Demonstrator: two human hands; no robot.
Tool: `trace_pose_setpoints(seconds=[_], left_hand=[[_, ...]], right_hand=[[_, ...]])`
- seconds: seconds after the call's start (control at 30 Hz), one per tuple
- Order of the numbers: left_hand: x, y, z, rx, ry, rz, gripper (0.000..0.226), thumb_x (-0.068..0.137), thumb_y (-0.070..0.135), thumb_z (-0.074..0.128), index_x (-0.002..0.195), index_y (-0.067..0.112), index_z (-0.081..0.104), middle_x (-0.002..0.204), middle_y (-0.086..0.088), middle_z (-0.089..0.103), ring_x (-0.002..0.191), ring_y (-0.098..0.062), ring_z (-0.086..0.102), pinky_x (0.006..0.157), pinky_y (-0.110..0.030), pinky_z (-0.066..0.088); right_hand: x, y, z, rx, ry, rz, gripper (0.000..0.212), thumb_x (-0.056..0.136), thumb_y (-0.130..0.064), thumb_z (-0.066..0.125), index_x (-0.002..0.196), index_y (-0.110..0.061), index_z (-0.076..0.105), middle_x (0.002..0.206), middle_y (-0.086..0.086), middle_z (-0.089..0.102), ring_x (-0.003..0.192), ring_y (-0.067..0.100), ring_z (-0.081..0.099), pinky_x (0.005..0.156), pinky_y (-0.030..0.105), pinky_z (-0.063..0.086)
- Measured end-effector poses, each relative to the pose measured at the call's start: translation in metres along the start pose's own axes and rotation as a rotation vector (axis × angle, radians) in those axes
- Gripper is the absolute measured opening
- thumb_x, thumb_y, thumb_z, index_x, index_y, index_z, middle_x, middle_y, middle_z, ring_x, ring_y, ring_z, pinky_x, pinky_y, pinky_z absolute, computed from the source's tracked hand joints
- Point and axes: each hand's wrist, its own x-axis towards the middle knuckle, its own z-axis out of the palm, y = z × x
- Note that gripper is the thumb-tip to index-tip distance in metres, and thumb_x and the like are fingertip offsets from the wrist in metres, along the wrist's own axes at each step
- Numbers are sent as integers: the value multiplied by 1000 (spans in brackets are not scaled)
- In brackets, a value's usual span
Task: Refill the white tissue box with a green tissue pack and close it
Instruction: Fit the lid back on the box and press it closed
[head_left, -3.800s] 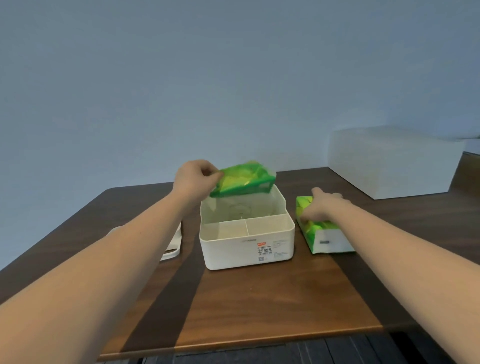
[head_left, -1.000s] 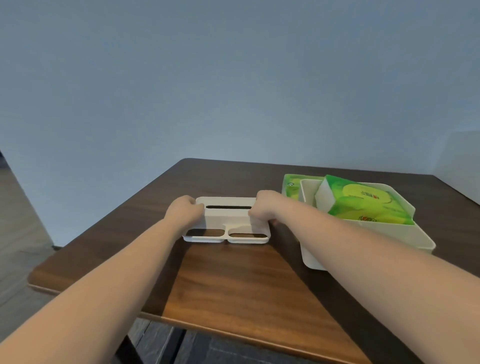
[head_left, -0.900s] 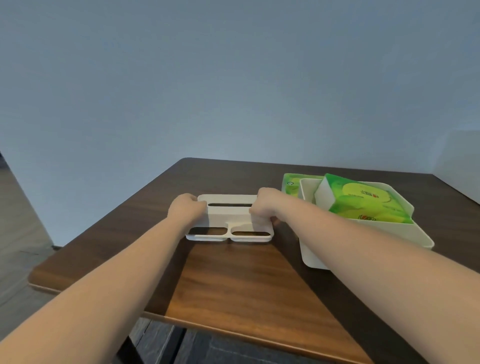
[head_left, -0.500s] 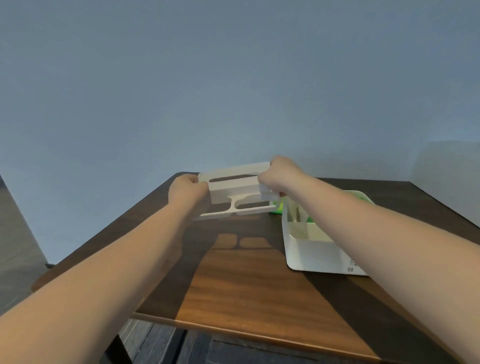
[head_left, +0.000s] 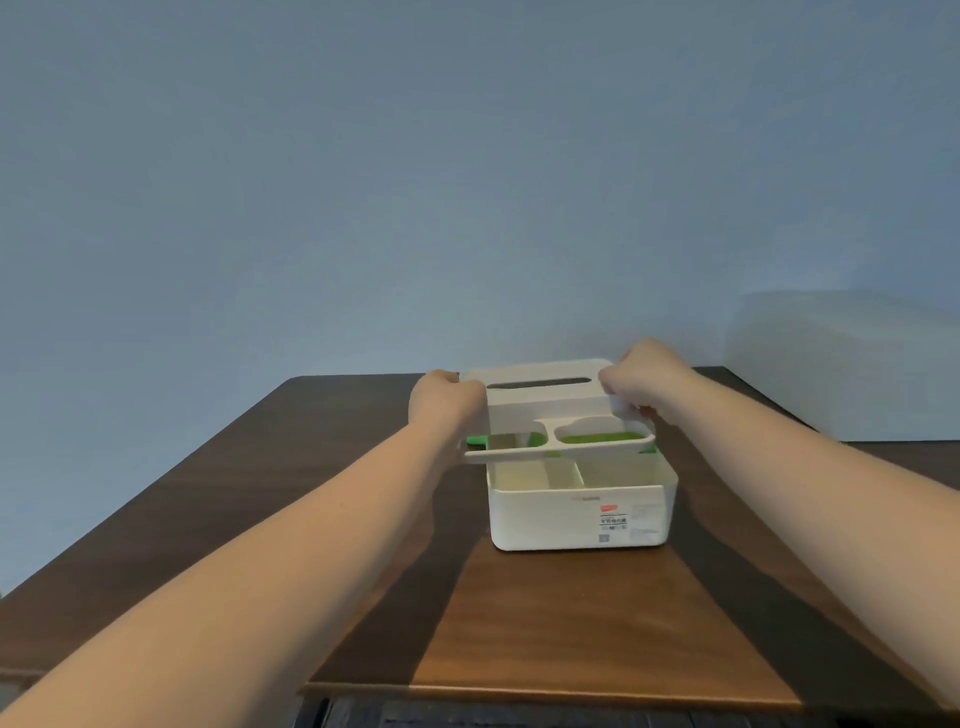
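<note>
The white tissue box (head_left: 576, 514) stands on the wooden table, its two front compartments showing. Just above it hovers the white lid (head_left: 545, 402), slightly tilted, with a dark slot on top and two cut-outs at its front. My left hand (head_left: 444, 402) grips the lid's left end and my right hand (head_left: 639, 376) grips its right end. The green tissue pack (head_left: 597, 439) lies inside the box and shows through the lid's cut-outs and at its edges. The rest of the pack is hidden by the lid.
A large white box (head_left: 841, 364) stands at the back right of the brown table (head_left: 571, 623). A plain blue-grey wall rises behind. The table's front edge runs along the bottom, with dark floor below it.
Both hands lifted the lid off the table at the left and carried it right. It now hovers over the box that holds the green pack.
</note>
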Motion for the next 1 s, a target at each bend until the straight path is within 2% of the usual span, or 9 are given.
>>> trace_pose_setpoints(seconds=[0.1,0.23,0.4,0.47,0.53,0.7,0.83,0.93,1.0], left_hand=[[-1,-3,17,-55,-14,-51,27,83,12,52,108,12,62,104,-6,60,96,-27,57,75,-29,47],[1,-6,28,-79,-19,-79,14,81,10,52,93,16,58,100,-3,54,91,-27,51,79,-33,46],[1,-14,33,-143,-43,-116,51,79,9,52,130,11,56,112,-10,62,100,-29,59,71,-27,47],[-3,-16,35,-166,-96,-99,30,81,5,49,108,7,62,82,-2,54,68,-20,50,49,-16,43],[-7,-15,36,-152,-128,-94,12,84,6,47,86,11,58,72,2,43,58,-15,39,44,-17,36],[-6,-14,42,-111,-132,-74,41,88,10,44,129,13,49,114,-7,54,71,-9,49,48,-21,35],[1,-16,44,8,-117,-41,56,88,10,38,143,0,31,148,-18,41,119,-32,54,64,-28,48],[9,-19,43,34,-102,-54,55,89,13,34,142,-2,31,150,-20,37,135,-35,40,104,-42,39],[15,-19,44,27,-114,-50,46,92,14,31,134,0,44,120,-18,60,104,-31,61,85,-27,50]], right_hand=[[0,13,-2,-100,-5,29,4,74,1,58,70,-1,59,71,18,56,65,31,56,53,28,40],[1,26,3,-136,-53,28,6,78,-5,56,72,-3,57,73,16,56,63,28,53,49,23,36],[6,38,15,-141,-24,17,17,88,-20,50,88,-5,58,80,9,58,71,27,56,50,26,37],[8,40,19,-181,1,17,30,88,-25,50,107,-4,59,105,14,59,89,32,61,57,28,41],[9,42,23,-210,19,19,39,88,-28,49,117,-5,58,119,16,57,101,34,59,66,31,43],[9,46,22,-173,-8,27,25,89,-24,49,103,-5,60,82,7,57,83,29,58,50,27,36],[3,44,21,-101,-58,27,20,92,-18,46,105,-6,56,81,6,55,80,25,54,53,27,38],[4,42,19,-16,-91,24,17,89,-13,46,104,-7,53,88,9,55,73,23,51,52,26,37],[6,41,17,0,-110,24,11,88,-12,46,98,-7,50,77,7,48,63,21,46,48,25,33]])
